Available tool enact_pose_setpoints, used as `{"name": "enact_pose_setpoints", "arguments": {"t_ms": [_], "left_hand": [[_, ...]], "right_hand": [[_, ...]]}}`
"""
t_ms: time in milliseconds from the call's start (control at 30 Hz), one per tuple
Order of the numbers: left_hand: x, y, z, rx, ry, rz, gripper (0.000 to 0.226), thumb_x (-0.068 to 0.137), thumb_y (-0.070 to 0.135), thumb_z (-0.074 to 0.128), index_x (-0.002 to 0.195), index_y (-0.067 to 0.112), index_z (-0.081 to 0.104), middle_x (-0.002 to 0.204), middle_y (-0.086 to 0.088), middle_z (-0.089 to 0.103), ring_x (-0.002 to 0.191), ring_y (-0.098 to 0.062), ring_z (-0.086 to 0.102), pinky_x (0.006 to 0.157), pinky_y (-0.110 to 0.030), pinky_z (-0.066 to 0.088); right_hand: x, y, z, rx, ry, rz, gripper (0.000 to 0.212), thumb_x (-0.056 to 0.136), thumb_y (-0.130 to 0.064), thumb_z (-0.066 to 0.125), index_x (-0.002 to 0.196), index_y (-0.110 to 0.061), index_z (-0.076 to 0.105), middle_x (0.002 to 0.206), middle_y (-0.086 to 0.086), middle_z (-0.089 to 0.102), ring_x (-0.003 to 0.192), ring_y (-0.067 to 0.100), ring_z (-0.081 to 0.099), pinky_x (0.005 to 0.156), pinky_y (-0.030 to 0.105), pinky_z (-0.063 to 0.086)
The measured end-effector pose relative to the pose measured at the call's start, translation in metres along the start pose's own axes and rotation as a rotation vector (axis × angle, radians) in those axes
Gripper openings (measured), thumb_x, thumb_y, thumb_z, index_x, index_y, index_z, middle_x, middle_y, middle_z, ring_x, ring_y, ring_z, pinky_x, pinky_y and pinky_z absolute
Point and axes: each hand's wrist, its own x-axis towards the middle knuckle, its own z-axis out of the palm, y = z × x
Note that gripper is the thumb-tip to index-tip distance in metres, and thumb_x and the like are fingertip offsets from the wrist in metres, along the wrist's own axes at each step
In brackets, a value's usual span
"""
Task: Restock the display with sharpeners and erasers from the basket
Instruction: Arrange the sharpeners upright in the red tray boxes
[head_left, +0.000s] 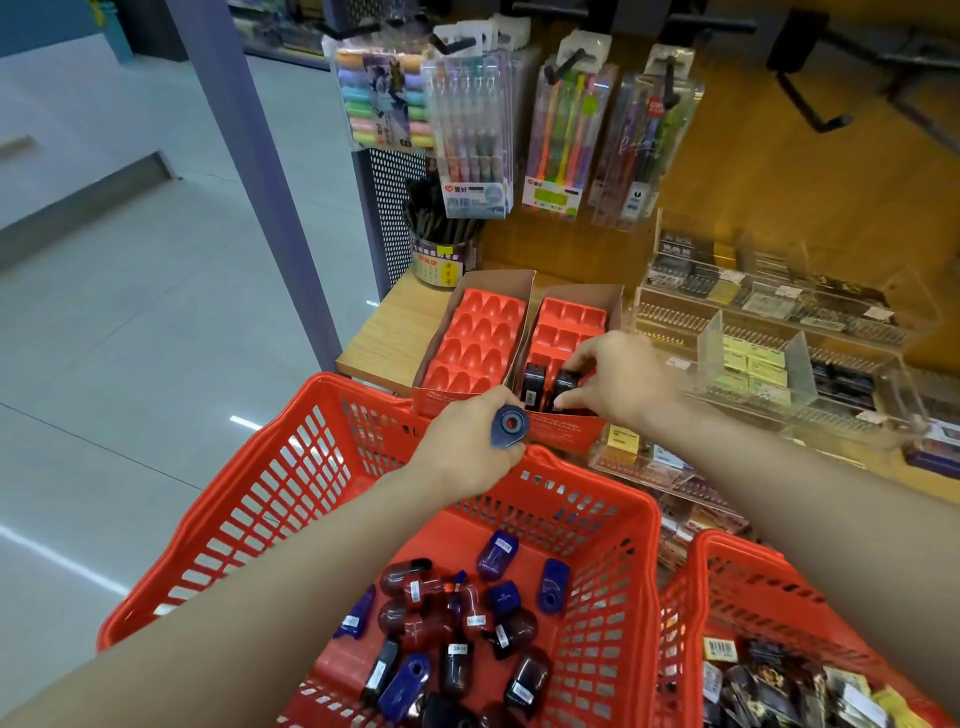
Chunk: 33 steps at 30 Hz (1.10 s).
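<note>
1. Blue sharpener (510, 427): only its round end face shows beyond the curled fingers of the left hand (470, 446); the body lies concealed inside the grip.
2. Black sharpener (565, 388): the right hand (621, 379) covers its right side; contact under the fingertips (571, 399) cannot be confirmed.
3. Right display tray (566, 332): the pockets beneath the right palm are hidden.
4. Price labels on the sharpeners in the red basket (613, 519): print too small to read.
5. Second basket (727, 566): cut off by the right and bottom edges; its packets are blurred and unidentifiable.
6. Both forearms leave the picture at the lower edges.
</note>
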Motion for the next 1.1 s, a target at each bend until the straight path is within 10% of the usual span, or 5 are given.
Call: {"name": "enact_pose_setpoints", "arguments": {"t_ms": [267, 400, 533, 633, 1100], "left_hand": [[-0.004, 0.006, -0.005, -0.152, -0.041, -0.036, 0.033, 0.087, 0.025, 0.075, 0.115, 0.025, 0.058, 0.102, 0.009, 0.063, 0.087, -0.006, 0.061, 0.071, -0.010, 0.044], [-0.005, 0.027, -0.015, -0.649, -0.156, -0.205, 0.040, 0.091, 0.008, 0.067, 0.125, 0.024, 0.053, 0.106, -0.002, 0.062, 0.077, -0.014, 0.058, 0.073, -0.026, 0.052], [-0.002, 0.042, -0.023, -1.086, -0.299, -0.213, 0.037, 0.093, -0.003, 0.058, 0.128, 0.008, 0.056, 0.126, -0.015, 0.058, 0.105, -0.022, 0.056, 0.081, -0.028, 0.053], [-0.004, 0.050, -0.026, -1.305, -0.341, -0.196, 0.034, 0.087, 0.003, 0.061, 0.120, 0.000, 0.061, 0.112, -0.016, 0.060, 0.102, -0.021, 0.059, 0.084, -0.032, 0.055], [-0.005, 0.061, -0.033, -1.436, -0.349, -0.305, 0.041, 0.088, 0.024, 0.059, 0.122, 0.001, 0.057, 0.101, -0.014, 0.055, 0.078, -0.020, 0.054, 0.062, -0.026, 0.051]], "right_hand": [[0.000, -0.003, -0.006, 0.021, -0.076, 0.004, 0.044, 0.079, -0.036, 0.080, 0.117, -0.015, 0.070, 0.121, 0.002, 0.068, 0.114, 0.018, 0.060, 0.095, 0.029, 0.046], [-0.015, -0.004, -0.037, 0.154, 0.032, -0.066, 0.038, 0.093, -0.035, 0.065, 0.129, -0.026, 0.062, 0.115, -0.009, 0.065, 0.089, 0.002, 0.063, 0.074, 0.012, 0.050], [-0.039, -0.009, -0.063, 0.609, -0.108, -0.153, 0.025, 0.093, -0.027, 0.066, 0.118, -0.026, 0.069, 0.099, -0.001, 0.074, 0.087, 0.020, 0.072, 0.083, 0.038, 0.060], [-0.045, -0.013, -0.071, 0.575, -0.202, -0.200, 0.030, 0.093, -0.029, 0.065, 0.122, -0.026, 0.067, 0.106, -0.008, 0.071, 0.087, 0.023, 0.070, 0.077, 0.031, 0.060], [-0.043, -0.014, -0.066, 0.604, -0.216, -0.243, 0.024, 0.090, -0.028, 0.068, 0.114, -0.029, 0.069, 0.107, -0.004, 0.071, 0.099, 0.008, 0.066, 0.088, 0.023, 0.052]]}}
